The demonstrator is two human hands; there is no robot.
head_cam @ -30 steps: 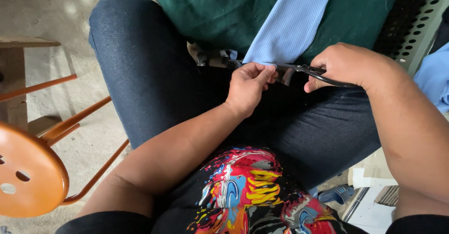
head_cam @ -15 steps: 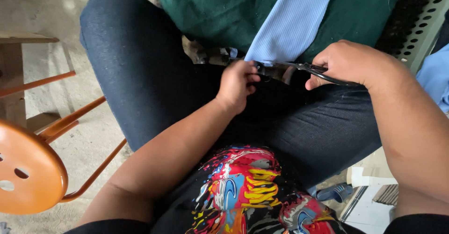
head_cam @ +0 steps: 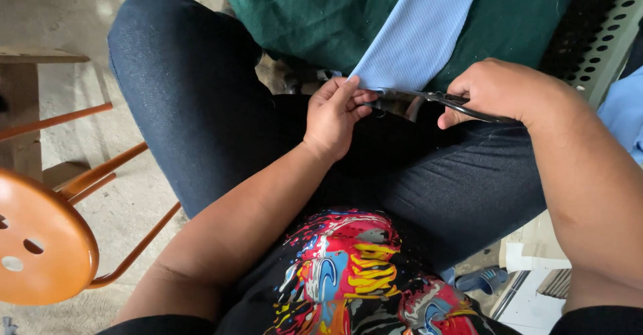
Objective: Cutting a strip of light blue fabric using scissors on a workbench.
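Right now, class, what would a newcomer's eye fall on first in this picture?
At top centre, the left hand pinches the lower edge of a light blue cloth while the right hand works dark scissors at it. An orange stool stands at lower left.

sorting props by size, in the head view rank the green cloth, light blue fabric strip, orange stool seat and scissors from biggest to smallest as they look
1. green cloth
2. light blue fabric strip and orange stool seat: look alike in size, and the stool is cut off by the edge and nearer the camera, so unranked
3. scissors, partly hidden in the right hand
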